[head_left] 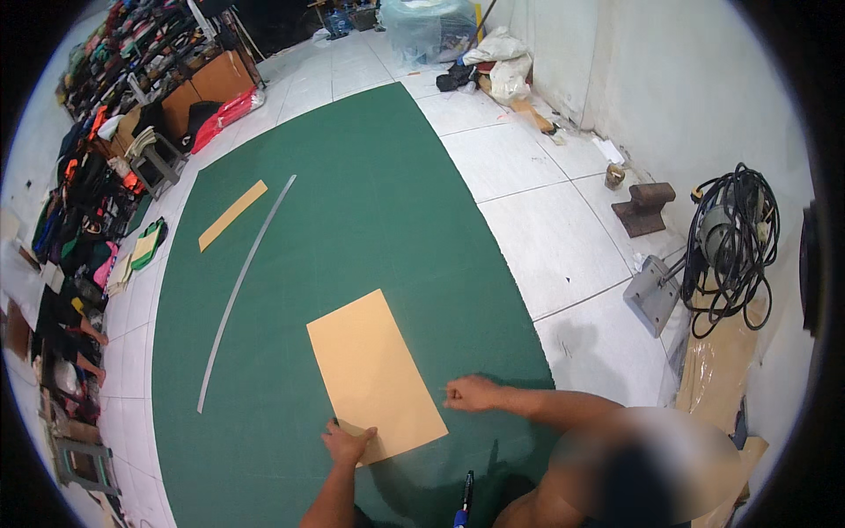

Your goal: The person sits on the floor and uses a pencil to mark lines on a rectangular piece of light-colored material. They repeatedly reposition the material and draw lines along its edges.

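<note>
one tan rectangular sheet (377, 374) lies flat on dark green cloth (370, 176), its long axis slanting from far left to near right. the left hand (349, 443) is nearer, touching the sheet at its near left corner, fingers spread, not wrapped around anything i can see. the right hand (473, 393) sits just beside the long right edge, so the sheet lies to its left; i cannot tell whether its bunched fingers are closed on anything. a blue and black marker (466, 493) is near the lower edge of view. farther off, left of the sheet, lie a long grey strip (235, 295) and a short tan strip (233, 216).
</note>
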Demonstrator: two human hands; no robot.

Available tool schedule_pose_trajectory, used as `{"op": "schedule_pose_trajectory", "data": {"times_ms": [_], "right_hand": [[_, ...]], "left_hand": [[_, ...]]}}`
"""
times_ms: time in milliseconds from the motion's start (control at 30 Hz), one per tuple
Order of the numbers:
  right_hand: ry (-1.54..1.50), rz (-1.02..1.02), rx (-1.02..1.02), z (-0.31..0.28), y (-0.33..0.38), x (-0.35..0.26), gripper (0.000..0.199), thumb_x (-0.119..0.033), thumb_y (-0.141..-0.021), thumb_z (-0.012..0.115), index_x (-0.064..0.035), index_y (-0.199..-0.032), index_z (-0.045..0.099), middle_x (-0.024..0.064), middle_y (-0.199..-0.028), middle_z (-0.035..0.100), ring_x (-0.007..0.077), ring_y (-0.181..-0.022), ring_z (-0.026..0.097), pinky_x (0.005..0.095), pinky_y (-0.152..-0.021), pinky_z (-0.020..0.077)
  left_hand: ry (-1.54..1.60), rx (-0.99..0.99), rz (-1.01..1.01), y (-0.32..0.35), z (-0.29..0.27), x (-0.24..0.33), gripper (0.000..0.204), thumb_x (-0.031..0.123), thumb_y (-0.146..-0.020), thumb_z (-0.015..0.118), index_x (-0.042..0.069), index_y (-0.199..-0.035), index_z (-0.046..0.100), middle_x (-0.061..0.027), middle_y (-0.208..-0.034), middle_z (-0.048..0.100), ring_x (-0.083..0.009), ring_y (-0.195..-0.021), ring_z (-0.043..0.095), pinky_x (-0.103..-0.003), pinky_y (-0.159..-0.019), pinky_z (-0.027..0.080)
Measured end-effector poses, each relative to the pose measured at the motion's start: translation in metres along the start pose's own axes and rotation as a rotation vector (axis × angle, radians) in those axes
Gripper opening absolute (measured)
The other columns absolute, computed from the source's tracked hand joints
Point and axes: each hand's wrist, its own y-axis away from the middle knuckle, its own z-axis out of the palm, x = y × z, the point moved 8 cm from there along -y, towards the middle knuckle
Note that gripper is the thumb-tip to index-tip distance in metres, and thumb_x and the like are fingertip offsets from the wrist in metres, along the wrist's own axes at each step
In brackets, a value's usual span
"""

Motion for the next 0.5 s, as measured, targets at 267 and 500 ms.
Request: {"op": "schedule_pose_trajectory", "data": {"times_ms": [267, 500], "right_hand": [[-0.142, 0.205, 0.049, -0.010, 0.042, 0.001, 0.046, -0.047, -0.094, 0.074, -0.0029, -0.105, 0.069, 0.0108, -0.099, 0.073, 0.0252, -0.082, 0.068, 0.0427, -0.076, 0.0538], [-0.594, 0.174, -0.150, 0.003, 0.042, -0.010, 0.044, -0.043, -0.099, 0.069, -0.0006, -0.111, 0.070, 0.0079, -0.097, 0.072, 0.0136, -0.073, 0.065, 0.0346, -0.070, 0.0526]], "left_hand": [[1.090, -0.324, -0.078, 0.012, 0.036, -0.018, 0.052, 0.015, -0.099, 0.070, 0.001, -0.138, 0.039, -0.0182, -0.123, 0.063, -0.0271, -0.110, 0.065, -0.042, -0.092, 0.056], [0.733, -0.130, 0.075, 0.024, 0.028, -0.030, 0.073, 0.028, -0.092, 0.079, -0.003, -0.143, 0.037, -0.0200, -0.125, 0.062, -0.0299, -0.111, 0.064, -0.043, -0.096, 0.053]]}}
